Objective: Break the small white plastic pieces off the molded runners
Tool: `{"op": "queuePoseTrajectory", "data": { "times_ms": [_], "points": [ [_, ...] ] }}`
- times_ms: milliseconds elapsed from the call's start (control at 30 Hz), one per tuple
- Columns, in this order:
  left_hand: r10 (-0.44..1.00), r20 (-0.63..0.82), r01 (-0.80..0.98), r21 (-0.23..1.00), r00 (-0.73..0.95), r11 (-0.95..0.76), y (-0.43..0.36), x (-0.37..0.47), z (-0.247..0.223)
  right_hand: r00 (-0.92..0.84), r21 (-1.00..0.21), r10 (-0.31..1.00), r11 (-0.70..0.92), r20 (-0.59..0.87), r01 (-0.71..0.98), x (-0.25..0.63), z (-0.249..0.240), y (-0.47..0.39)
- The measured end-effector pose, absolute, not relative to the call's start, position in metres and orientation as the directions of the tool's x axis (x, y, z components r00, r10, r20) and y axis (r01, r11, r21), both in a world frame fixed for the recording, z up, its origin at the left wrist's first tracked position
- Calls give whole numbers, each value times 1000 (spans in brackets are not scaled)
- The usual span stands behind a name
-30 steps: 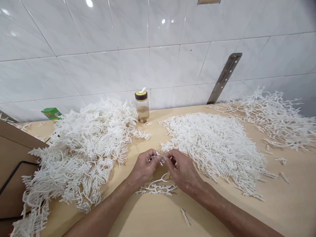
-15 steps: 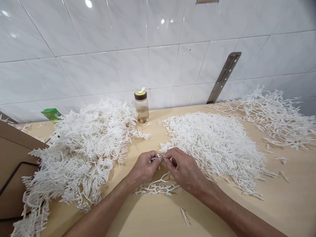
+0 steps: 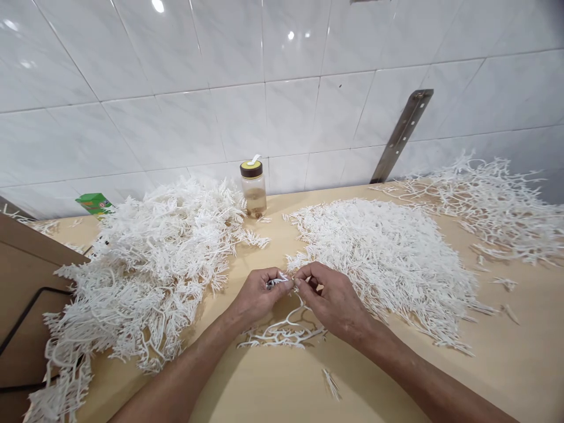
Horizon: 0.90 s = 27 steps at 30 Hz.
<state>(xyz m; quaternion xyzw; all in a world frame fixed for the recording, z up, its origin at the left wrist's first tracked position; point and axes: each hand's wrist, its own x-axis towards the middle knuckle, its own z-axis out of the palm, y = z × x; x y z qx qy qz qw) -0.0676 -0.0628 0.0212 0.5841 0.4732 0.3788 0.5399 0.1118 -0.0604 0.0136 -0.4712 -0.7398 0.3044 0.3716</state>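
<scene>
My left hand (image 3: 265, 294) is closed on a white branched sprig (image 3: 288, 320), with small white tips showing between its thumb and forefinger. Close beside it, thumb and forefinger of my right hand (image 3: 330, 296) pinch at the same spot, their tips nearly touching the left thumb. What sits right between the right fingertips is too small to make out. Below both hands the sprig's forked stems spread just over the tabletop. On the right lies a flat heap of short white sprig tips (image 3: 379, 258); to the left rises a taller pile of white branched sprigs (image 3: 163, 264).
Bare, thicker white stems (image 3: 489, 205) lie at the back right. A lidded jar of brownish liquid (image 3: 254, 191) stands near the tiled wall, and a green box (image 3: 94, 203) behind the left pile. A brown box (image 3: 30, 282) edges the left side. Loose bits (image 3: 331, 385) lie in front.
Both hands stay almost in place over the sprig. The right fingers have shifted slightly and their grip looks a little looser, with more gap showing behind the thumb.
</scene>
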Motion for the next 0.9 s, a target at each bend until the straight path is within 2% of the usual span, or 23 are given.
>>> {"op": "queuePoseTrajectory", "data": {
  "times_ms": [300, 533, 733, 900],
  "points": [
    [975, -107, 77, 993, 193, 93, -63, -67, 18, -252, -890, 954, 253, 164, 380, 106, 13, -63],
    [933, -78, 216, 976, 352, 0, -62, -75, 17, -348, -872, 930, 265, 119, 411, 115, 11, -57],
    [949, -70, 278, 960, 307, -19, -61, -72, 15, -383, -753, 915, 340, 126, 563, 118, 21, -59],
    [947, -91, 282, 959, 308, 0, -64, -69, 21, -452, -532, 840, 541, 301, 651, 115, 11, -58]
  ]
}}
